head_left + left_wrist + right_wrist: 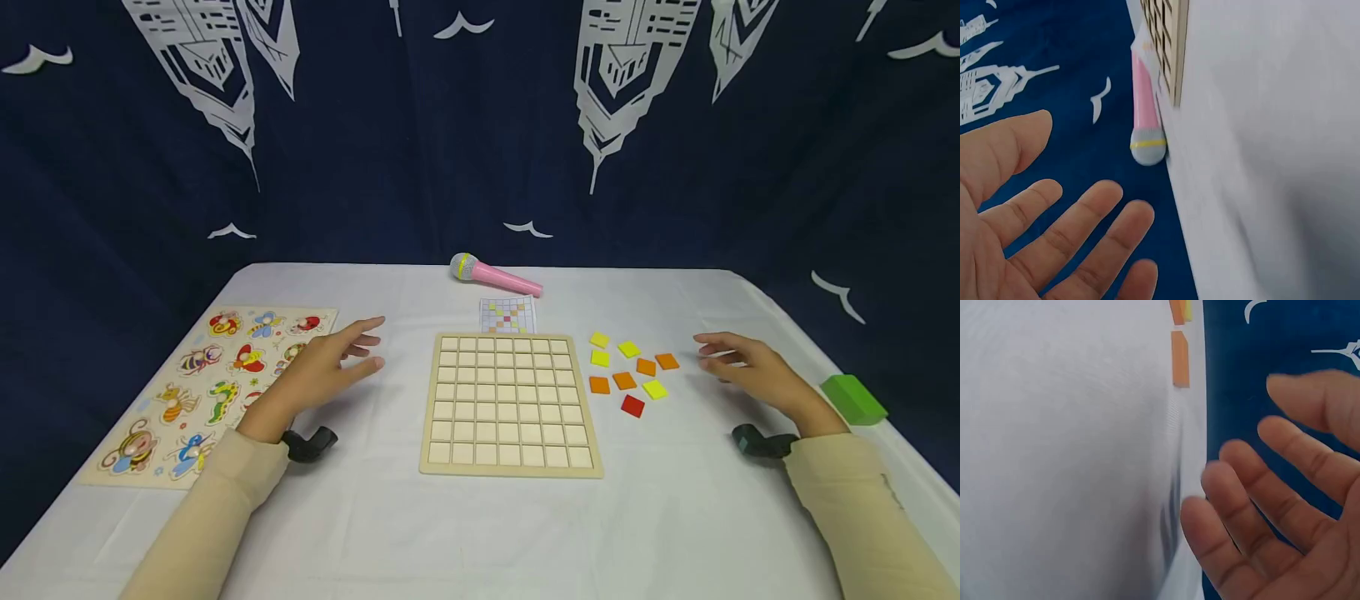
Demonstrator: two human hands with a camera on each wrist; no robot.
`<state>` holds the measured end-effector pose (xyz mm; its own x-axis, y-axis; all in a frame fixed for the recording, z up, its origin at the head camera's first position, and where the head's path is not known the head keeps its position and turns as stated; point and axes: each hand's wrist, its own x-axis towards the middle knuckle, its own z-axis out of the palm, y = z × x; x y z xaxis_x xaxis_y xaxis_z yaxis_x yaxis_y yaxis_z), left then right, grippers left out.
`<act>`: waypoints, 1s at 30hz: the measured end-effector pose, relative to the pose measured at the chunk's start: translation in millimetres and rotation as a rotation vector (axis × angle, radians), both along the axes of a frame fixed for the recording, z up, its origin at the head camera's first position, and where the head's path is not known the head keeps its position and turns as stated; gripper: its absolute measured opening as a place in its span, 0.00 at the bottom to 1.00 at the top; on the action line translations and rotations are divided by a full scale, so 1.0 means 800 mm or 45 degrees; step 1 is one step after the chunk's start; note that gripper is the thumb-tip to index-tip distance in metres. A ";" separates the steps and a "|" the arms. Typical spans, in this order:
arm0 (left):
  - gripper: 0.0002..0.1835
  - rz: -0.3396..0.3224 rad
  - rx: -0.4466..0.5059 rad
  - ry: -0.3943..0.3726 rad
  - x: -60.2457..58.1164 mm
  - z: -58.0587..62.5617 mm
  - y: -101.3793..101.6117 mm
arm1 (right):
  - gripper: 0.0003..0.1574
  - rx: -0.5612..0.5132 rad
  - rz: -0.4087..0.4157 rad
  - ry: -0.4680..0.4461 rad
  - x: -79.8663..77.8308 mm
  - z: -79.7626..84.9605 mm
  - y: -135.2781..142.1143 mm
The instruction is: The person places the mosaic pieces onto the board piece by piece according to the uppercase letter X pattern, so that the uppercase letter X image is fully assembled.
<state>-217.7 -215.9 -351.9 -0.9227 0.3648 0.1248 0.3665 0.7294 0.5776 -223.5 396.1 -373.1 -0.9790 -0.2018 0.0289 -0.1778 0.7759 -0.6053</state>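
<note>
My left hand (318,371) hovers by the right edge of a sheet of cartoon insect pictures (168,425), its fingers loosely extended and holding nothing. On the other side, my right hand (757,375) is held over the cloth, fingers relaxed, also with nothing in it. Between them lies a wooden grid board (512,477) with pale square cells. Several small square tiles lie scattered right of the board: yellow tiles (655,389), orange tiles (667,361) and one red tile (633,406). The orange tile nearest the right hand is apart from it.
A small printed colour-grid card (507,315) touches the board's far edge. Behind it lies a pink toy microphone (502,277). A green block (853,399) sits at the table's right edge, beyond the right wrist. A dark blue curtain (420,142) hangs behind the white-clothed table (375,533).
</note>
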 end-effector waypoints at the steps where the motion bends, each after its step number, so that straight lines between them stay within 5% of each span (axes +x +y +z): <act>1: 0.34 -0.018 0.027 -0.008 0.000 -0.002 0.003 | 0.31 -0.015 0.010 -0.018 -0.001 -0.001 0.000; 11: 0.30 -0.115 0.166 -0.133 -0.006 -0.027 0.027 | 0.34 -0.148 0.002 -0.137 -0.028 -0.019 -0.001; 18: 0.33 -0.113 0.204 -0.362 -0.013 -0.038 0.041 | 0.37 -0.116 -0.046 -0.269 -0.045 -0.022 -0.008; 25: 0.39 -0.072 0.250 -0.584 -0.017 -0.046 0.055 | 0.34 -0.122 -0.052 -0.257 -0.051 -0.026 -0.008; 30: 0.47 -0.120 0.283 -0.679 -0.015 -0.045 0.066 | 0.31 -0.109 -0.061 -0.234 -0.051 -0.029 -0.007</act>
